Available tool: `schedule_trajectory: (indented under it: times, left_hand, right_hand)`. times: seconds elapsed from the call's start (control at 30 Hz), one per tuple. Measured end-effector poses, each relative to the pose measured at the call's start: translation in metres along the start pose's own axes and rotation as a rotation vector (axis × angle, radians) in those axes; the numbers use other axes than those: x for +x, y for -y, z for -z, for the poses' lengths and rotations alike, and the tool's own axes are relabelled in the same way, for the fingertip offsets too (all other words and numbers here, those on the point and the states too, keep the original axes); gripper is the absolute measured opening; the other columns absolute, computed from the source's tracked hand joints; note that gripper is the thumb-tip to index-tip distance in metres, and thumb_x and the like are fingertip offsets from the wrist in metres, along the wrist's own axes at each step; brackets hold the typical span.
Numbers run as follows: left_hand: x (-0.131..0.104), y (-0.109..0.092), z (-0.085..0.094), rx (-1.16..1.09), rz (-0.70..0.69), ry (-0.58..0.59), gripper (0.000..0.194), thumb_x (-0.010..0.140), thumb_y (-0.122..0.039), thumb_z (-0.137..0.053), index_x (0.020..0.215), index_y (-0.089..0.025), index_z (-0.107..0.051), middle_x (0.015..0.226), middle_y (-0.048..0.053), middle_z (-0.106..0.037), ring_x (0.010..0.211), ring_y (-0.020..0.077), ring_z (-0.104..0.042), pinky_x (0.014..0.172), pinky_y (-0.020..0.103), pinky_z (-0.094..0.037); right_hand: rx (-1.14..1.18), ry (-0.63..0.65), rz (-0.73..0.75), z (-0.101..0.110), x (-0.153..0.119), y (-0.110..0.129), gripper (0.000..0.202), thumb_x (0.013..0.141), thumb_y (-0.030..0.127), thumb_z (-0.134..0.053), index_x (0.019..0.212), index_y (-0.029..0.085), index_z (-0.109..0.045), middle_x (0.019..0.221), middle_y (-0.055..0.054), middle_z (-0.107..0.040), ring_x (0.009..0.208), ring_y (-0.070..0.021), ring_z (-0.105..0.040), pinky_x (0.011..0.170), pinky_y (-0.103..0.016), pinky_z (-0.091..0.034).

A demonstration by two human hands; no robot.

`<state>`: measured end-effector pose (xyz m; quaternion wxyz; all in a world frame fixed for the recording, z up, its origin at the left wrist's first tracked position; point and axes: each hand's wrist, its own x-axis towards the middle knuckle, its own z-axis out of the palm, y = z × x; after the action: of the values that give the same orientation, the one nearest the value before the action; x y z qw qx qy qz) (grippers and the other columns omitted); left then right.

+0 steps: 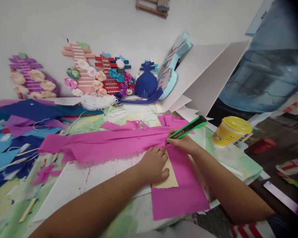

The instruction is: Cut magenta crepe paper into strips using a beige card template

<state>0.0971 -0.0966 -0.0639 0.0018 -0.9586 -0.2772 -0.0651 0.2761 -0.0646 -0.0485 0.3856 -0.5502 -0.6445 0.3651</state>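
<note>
Head view: pink paper (181, 203) is laid beneath a beige card (173, 179), which is held down by the flat, outspread left hand (156, 165). At the card's far edge, a green cutter (188, 127) is gripped by the right hand (181, 142); a cut there seems begun, its completion not shown. Paper past the card's near edge is seemingly left whole. Beyond the card, pink scraps (122, 125) appear already cut off.
</note>
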Motion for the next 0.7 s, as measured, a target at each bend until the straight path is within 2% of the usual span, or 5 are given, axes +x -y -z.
schedule_trajectory:
  times: [0.07,0.17,0.3,0.53,0.7]
  left_hand:
    - [-0.001,0.001,-0.002,-0.006,0.0,-0.009,0.051,0.077,-0.041,-0.037,0.115,-0.008,-0.047,0.12,0.015,-0.046,0.105,0.0285,-0.039,0.088,0.042,-0.031]
    - [-0.003,0.003,-0.005,-0.019,0.001,-0.015,0.053,0.078,-0.042,-0.037,0.118,-0.008,-0.045,0.124,0.015,-0.044,0.109,0.0287,-0.038,0.09,0.042,-0.029]
    - [-0.003,0.003,-0.007,-0.023,0.009,-0.011,0.054,0.078,-0.042,-0.037,0.119,-0.009,-0.044,0.126,0.014,-0.043,0.111,0.0281,-0.038,0.091,0.041,-0.029]
    - [-0.004,0.003,-0.007,-0.03,0.019,-0.02,0.054,0.079,-0.043,-0.036,0.121,-0.009,-0.043,0.127,0.013,-0.043,0.112,0.0268,-0.038,0.093,0.04,-0.028]
    - [-0.003,0.003,-0.005,-0.051,0.02,-0.014,0.055,0.078,-0.043,-0.036,0.121,-0.01,-0.043,0.124,0.012,-0.046,0.111,0.0262,-0.039,0.093,0.04,-0.029]
  right_hand:
    - [-0.072,-0.121,0.025,-0.006,-0.002,-0.004,0.021,0.062,0.036,-0.059,0.065,0.017,-0.052,0.06,0.001,-0.055,0.058,-0.0112,-0.049,0.057,-0.025,-0.04]
    - [-0.184,-0.184,-0.017,-0.011,-0.006,-0.005,0.021,0.064,0.038,-0.055,0.062,0.017,-0.05,0.058,0.001,-0.054,0.058,-0.0121,-0.049,0.057,-0.026,-0.039]
    - [-0.256,-0.192,-0.08,-0.011,-0.01,-0.001,0.022,0.065,0.039,-0.053,0.06,0.018,-0.048,0.056,0.002,-0.053,0.054,-0.0116,-0.047,0.054,-0.025,-0.037]
    - [-0.24,-0.186,-0.022,-0.013,-0.008,-0.01,0.022,0.065,0.04,-0.053,0.059,0.019,-0.045,0.056,0.003,-0.052,0.057,-0.013,-0.049,0.057,-0.026,-0.038]
    - [-0.291,-0.142,-0.032,-0.016,-0.004,-0.012,0.027,0.063,0.041,-0.055,0.057,0.02,-0.039,0.052,0.004,-0.046,0.052,-0.0113,-0.045,0.052,-0.025,-0.035]
